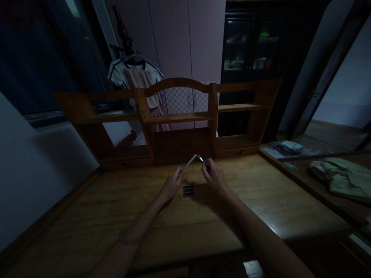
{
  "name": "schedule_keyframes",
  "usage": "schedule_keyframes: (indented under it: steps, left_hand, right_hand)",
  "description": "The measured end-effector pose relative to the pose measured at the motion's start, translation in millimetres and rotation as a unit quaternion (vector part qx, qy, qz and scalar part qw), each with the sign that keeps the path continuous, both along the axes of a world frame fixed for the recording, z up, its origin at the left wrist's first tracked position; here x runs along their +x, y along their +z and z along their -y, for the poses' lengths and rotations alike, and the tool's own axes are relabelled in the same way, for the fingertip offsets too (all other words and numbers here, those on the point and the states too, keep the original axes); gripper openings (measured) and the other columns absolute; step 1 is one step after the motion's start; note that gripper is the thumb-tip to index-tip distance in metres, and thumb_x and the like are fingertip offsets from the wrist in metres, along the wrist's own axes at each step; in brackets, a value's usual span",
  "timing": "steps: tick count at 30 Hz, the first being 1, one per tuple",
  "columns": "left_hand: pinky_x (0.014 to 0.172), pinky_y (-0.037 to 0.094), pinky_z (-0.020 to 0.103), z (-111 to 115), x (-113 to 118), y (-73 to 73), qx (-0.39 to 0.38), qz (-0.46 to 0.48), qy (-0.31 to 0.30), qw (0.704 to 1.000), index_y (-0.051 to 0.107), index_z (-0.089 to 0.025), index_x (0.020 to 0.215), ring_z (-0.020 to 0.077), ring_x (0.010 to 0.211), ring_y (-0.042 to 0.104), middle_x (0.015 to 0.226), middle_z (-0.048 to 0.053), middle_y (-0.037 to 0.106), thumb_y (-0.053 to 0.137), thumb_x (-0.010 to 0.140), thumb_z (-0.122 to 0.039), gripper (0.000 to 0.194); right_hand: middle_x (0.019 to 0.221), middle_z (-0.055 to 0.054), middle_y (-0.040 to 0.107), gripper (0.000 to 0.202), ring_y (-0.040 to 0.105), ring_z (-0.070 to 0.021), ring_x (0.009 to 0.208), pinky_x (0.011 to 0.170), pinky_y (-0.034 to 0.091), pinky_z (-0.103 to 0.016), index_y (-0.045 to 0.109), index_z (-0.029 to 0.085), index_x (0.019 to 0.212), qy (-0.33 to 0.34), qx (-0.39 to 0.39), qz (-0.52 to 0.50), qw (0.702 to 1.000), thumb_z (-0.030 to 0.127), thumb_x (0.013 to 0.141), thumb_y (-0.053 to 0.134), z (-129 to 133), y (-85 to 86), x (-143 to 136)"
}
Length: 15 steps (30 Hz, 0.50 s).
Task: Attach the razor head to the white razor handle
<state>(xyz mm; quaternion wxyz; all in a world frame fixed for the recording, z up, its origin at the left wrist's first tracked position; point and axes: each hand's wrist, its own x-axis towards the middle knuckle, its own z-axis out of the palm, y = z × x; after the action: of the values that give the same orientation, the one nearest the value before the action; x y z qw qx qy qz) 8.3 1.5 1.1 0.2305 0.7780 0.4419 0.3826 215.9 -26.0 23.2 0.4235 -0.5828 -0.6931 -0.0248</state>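
A slim pale strip (190, 162) is pinched in my left hand (173, 184), slanting up and to the right. My right hand (215, 175) grips a small tool with a shiny metal tip (200, 158) and a dark body; its exact kind is too small to make out. The tool's tip is close to the strip's upper end, and I cannot tell whether they touch. Between and below my hands, several small dark pieces (188, 190) lie side by side on the wooden desk (162, 239).
Behind the hands, a wooden shelf unit (176, 119) stands along the desk's back edge. A raised wooden edge (292, 181) borders the desk's right side, with a pale green cloth bag (348, 175) beyond it. A white wall (34, 170) closes off the left. The room is dim.
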Motion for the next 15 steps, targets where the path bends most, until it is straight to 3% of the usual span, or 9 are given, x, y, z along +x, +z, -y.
schedule_keyframes:
  steps: [15]
  left_hand:
    - [0.062, 0.035, 0.024, -0.6, 0.8, 0.4, 0.007, -0.004, 0.002, 1.000, 0.049, -0.020, 0.088, 0.0129, 0.063, 0.051, 0.070, -0.002, 0.054, 0.033, 0.093, -0.045, 0.031]
  right_hand:
    - [0.074, -0.004, 0.066, 0.022, 0.061, -0.0165, 0.063, 0.056, 0.029, -0.024, 0.052, 0.019, 0.099, -0.030, 0.003, 0.008, 1.000, 0.034, 0.092, 0.038, -1.8, -2.4, 0.1]
